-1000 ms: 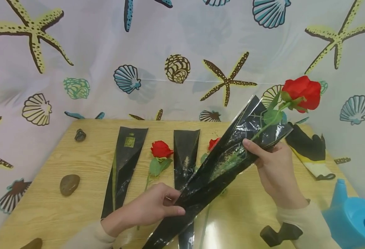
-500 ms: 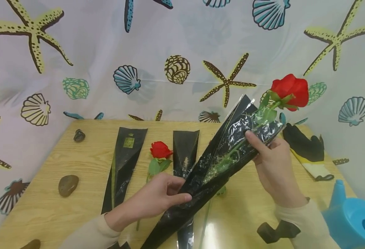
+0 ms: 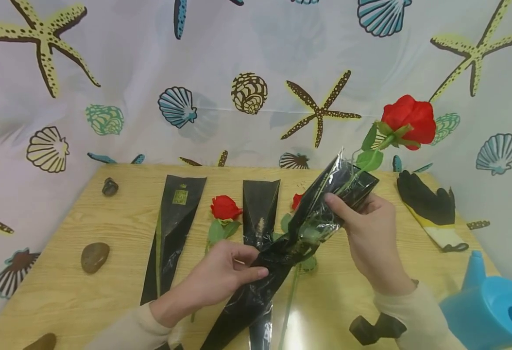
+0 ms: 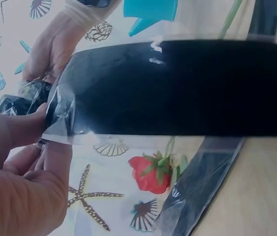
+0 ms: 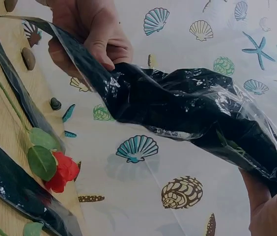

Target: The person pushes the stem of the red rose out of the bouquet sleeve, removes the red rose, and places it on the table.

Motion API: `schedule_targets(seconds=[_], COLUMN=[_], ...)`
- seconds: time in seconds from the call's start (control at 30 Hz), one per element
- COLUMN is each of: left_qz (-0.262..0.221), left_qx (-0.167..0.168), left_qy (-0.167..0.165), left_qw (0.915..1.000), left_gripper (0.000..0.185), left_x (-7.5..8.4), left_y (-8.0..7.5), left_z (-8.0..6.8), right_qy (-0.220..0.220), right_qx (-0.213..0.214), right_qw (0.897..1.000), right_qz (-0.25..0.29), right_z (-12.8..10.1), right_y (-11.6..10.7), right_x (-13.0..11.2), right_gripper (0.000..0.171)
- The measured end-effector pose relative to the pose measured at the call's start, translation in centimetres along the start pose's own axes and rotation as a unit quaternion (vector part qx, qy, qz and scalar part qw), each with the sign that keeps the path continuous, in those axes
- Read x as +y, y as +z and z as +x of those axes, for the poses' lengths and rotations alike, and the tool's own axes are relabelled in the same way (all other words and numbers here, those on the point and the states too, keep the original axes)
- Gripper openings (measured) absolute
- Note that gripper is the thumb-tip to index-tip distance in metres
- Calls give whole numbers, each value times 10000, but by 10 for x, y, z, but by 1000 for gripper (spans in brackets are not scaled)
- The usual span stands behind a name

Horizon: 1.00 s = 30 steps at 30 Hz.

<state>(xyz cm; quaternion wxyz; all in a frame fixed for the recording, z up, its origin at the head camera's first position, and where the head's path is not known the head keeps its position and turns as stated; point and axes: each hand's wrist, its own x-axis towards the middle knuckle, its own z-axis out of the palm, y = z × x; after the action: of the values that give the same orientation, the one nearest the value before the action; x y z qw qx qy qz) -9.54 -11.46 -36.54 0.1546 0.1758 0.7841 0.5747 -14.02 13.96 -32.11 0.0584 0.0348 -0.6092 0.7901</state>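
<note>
A red rose (image 3: 406,119) stands tilted up to the right, its stem inside a black plastic sleeve (image 3: 282,253) held above the wooden table (image 3: 107,291). My left hand (image 3: 256,265) pinches the sleeve's lower part. My right hand (image 3: 348,214) grips the crumpled upper end just under the leaves. In the left wrist view my left hand (image 4: 35,162) holds the sleeve (image 4: 178,88) at a clear edge. In the right wrist view the sleeve (image 5: 187,113) runs bunched from my left hand (image 5: 92,34) to my right hand (image 5: 271,196).
Two flat black sleeves (image 3: 175,218) (image 3: 260,209) lie on the table with a rose (image 3: 224,209) between them and another rose (image 3: 298,200) behind. Stones (image 3: 94,256) lie at the left, a black glove (image 3: 428,204) at the right, a blue watering can (image 3: 492,306) at the near right.
The sleeve has bunched and slid down the stem, so more stem and leaves show below the flower. My right hand moved left and my left hand moved slightly right.
</note>
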Motion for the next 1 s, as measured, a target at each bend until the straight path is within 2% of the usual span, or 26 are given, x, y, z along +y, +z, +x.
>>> schedule_targets(seconds=[0.13,0.23,0.33,0.47,0.5,0.57,0.7,0.77,0.87,0.97,1.0], left_qz=[2,7,-42,-180,-170,-113,-31,-99,-111,51,96], left_qx=[163,281,376,357,327,193,-321,-574,-784,-687,-650], left_qy=[-61,-68,-86,-166,-168,-130,-87,-122,-188,-187,-202], left_qw=[9998,9996,9992,9991,9992,9997,9994,9982,9967,9975,9976], left_gripper=[48,49,46,22,17,21,50,56,54,31,30], left_x=[-2,-3,-1,2,3,3,-2,-7,-9,-3,0], left_y=[4,7,10,11,11,10,4,0,-6,-10,-11], left_z=[2,2,3,4,4,4,0,-3,-8,-9,-9], right_qy=[-220,-504,-628,-447,-392,-315,-239,-221,-221,-191,-202], right_qx=[131,301,274,152,146,130,115,142,149,93,84], right_qw=[9995,9978,9965,9971,9975,9982,9996,9990,9978,9980,9984], right_qz=[-168,-312,-474,-601,-577,-493,55,358,613,597,525], right_z=[-3,-6,-8,-11,-10,-9,-3,-1,1,1,1], right_y=[6,11,16,18,17,15,6,2,0,3,5], right_x=[3,8,15,19,18,15,4,-2,-7,-9,-9], right_gripper=[40,31,26,26,26,28,31,32,30,23,21])
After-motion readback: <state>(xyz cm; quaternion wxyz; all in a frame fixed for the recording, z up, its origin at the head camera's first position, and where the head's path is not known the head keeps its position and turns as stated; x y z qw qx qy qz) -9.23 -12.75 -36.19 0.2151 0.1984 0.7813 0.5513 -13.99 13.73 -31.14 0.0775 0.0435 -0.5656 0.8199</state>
